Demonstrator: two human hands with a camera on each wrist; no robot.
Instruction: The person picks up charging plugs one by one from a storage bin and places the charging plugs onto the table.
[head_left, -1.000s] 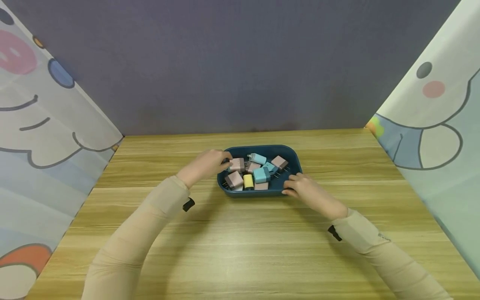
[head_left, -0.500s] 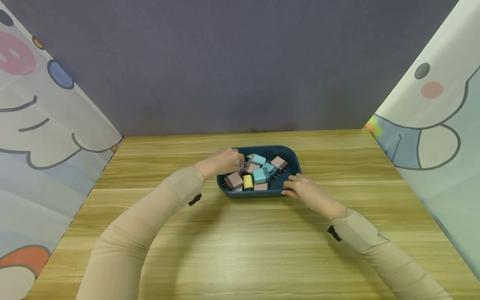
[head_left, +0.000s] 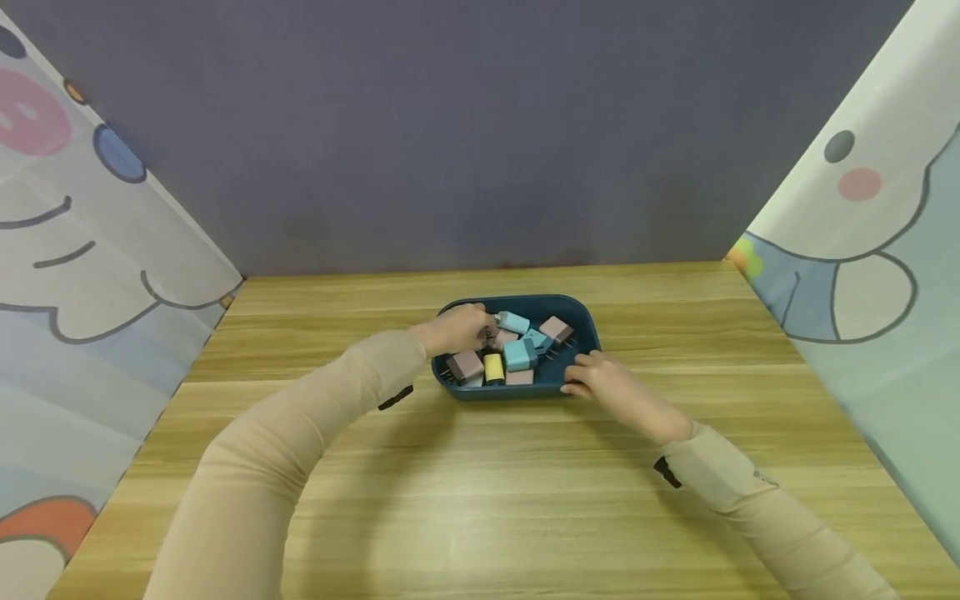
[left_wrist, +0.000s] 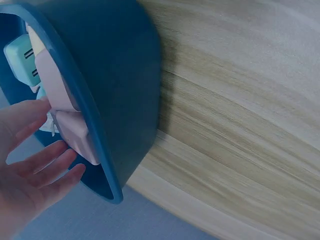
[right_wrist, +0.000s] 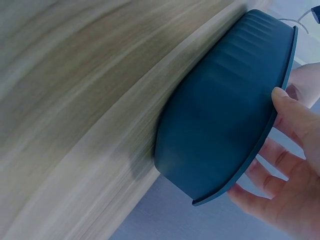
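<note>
A dark blue plastic bin (head_left: 513,393) with rounded corners holds several wall chargers. Among them are a light blue charger (head_left: 520,355) with metal prongs, a pink charger (head_left: 467,365) and a yellow charger (head_left: 493,367). My left hand (head_left: 457,327) reaches over the bin's left end, fingertips down among the chargers. In the left wrist view its thumb and fingers stand apart beside a pink charger (left_wrist: 76,134). At the front right corner, my right hand (head_left: 611,387) grips the bin's rim. Its thumb (right_wrist: 282,97) presses the outer wall while the fingers reach inside.
The bin stands on a wood-grain table (head_left: 465,500). Behind the table rises a dark grey panel (head_left: 480,133). Cartoon-printed sheets hang at the left (head_left: 45,333) and right (head_left: 870,275).
My left hand has moved right and further over the bin, covering the pink and blue chargers at its left end. The right hand stays on the rim.
</note>
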